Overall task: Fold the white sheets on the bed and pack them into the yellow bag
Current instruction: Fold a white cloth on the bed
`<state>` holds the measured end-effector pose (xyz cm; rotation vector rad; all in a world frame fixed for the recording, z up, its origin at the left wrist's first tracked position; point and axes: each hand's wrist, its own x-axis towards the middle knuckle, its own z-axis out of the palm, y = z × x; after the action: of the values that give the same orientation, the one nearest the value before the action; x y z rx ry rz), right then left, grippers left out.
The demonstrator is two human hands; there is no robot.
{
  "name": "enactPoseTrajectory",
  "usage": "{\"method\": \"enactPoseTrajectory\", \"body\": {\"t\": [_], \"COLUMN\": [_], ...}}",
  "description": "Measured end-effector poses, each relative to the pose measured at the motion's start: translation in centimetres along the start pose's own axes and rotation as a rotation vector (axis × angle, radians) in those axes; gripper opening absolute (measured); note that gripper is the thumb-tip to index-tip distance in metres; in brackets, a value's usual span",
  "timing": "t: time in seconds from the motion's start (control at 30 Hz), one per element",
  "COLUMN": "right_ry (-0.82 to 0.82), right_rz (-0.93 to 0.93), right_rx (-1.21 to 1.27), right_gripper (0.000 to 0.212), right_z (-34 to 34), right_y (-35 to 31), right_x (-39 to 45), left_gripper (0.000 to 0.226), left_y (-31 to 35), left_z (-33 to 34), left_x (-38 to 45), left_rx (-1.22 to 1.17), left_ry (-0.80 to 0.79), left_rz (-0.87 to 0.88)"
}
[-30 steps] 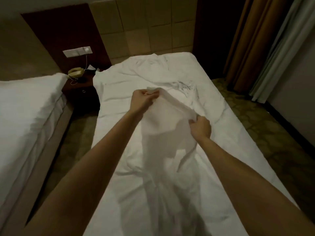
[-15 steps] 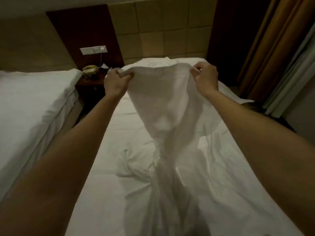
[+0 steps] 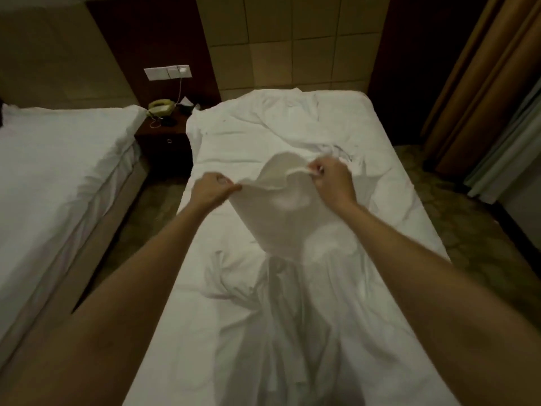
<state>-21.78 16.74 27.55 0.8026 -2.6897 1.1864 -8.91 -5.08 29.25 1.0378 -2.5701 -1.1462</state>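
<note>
Head view: crumpled white cotton sheet (image 3: 281,218) lifted above the white-covered bed (image 3: 389,171), top edge slack between both fists. Left hand (image 3: 209,191) pinching the left corner, right hand (image 3: 332,181) clenched on the right corner, hands apart; lower cloth trailing, bunched, onto the mattress.

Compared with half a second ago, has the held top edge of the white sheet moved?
Yes. The white sheet's top edge, gripped by the left hand and right hand, has dropped from level with the padded headboard to mid-mattress.
</note>
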Motion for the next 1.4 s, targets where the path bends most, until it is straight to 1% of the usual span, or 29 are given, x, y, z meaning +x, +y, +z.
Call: {"method": "enactPoseTrajectory", "body": {"t": [0.1,0.23,0.33,0.4,0.47,0.53,0.6,0.63,0.67,0.7,0.77,0.8,0.93,1.0,1.07,1.13,1.2,1.27,1.33,1.4], "right_ry": [-0.217,-0.589,-0.802,-0.866,-0.892,-0.957,-1.026,-1.042,-1.043,-1.012,-0.918,-0.846,-0.552,-0.457,-0.381,-0.354,-0.355,-0.329,-0.274,-0.287], "right_rz": [0.080,0.161,0.246,0.290,0.317,0.346,0.372,0.411,0.463,0.525,0.609,0.652,0.906,1.002,1.077,1.107,1.096,1.056,0.997,0.890], "right_rx": [-0.029,-0.127,-0.173,-0.207,-0.216,-0.225,-0.212,-0.190,-0.163,-0.137,-0.129,-0.137,-0.147,-0.173,-0.164,-0.156,-0.121,-0.038,0.066,0.145], "right_gripper": [0.013,0.011,0.019,0.021,0.022,0.025,0.026,0.020,0.014,0.015,0.032,0.038,0.045,0.056,0.065,0.069,0.067,0.057,0.040,0.032], "right_z": [4.0,8.7,12.2,14.2,15.8,17.3,18.6,19.1,19.5,19.9,20.1,20.1,18.4,17.8,17.5,17.7,18.1,18.2,17.8,17.4], "right_y": [3.6,6.7,8.9,10.0,10.8,11.6,12.5,13.0,13.5,14.1,15.9,17.1,23.0,25.9,28.2,29.8,31.1,32.0,32.3,31.5], "right_x": [-7.0,-16.3,-22.9,-27.0,-30.4,-33.3,-35.2,-35.7,-35.9,-35.9,-35.6,-35.3,-33.6,-32.9,-32.0,-31.2,-30.6,-30.2,-29.7,-29.2], "left_gripper": [0.017,0.018,0.011,0.015,0.034,0.051,0.052,0.048,0.045,0.044,0.046,0.047,0.054,0.057,0.059,0.060,0.058,0.052,0.045,0.047], "left_y": [-5.3,-12.2,-16.8,-19.6,-22.4,-24.4,-25.2,-25.3,-25.0,-24.7,-23.6,-23.0,-20.6,-19.9,-19.2,-18.7,-17.9,-17.0,-15.8,-14.3], "left_z": [3.8,7.5,9.7,11.1,12.8,14.6,16.3,17.4,18.5,19.9,23.0,24.7,31.4,34.7,37.5,39.7,41.1,42.2,42.9,43.6], "left_x": [-2.2,-5.3,-7.7,-9.5,-10.8,-12.2,-13.3,-13.5,-13.6,-13.5,-13.4,-13.5,-14.9,-16.0,-17.0,-17.5,-17.3,-16.5,-15.2,-13.5], "left_rx": [0.167,0.347,0.471,0.572,0.697,0.816,0.894,0.919,0.926,0.911,0.838,0.793,0.652,0.607,0.572,0.518,0.441,0.364,0.301,0.238], "left_ry": [-0.140,-0.314,-0.499,-0.635,-0.754,-0.869,-0.881,-0.866,-0.842,-0.821,-0.808,-0.802,-0.810,-0.832,-0.849,-0.825,-0.781,-0.717,-0.622,-0.525], "left_rz": [-0.057,-0.165,-0.250,-0.305,-0.366,-0.424,-0.428,-0.398,-0.359,-0.318,-0.242,-0.199,-0.057,0.007,0.028,0.018,-0.010,-0.049,-0.086,-0.127]}}
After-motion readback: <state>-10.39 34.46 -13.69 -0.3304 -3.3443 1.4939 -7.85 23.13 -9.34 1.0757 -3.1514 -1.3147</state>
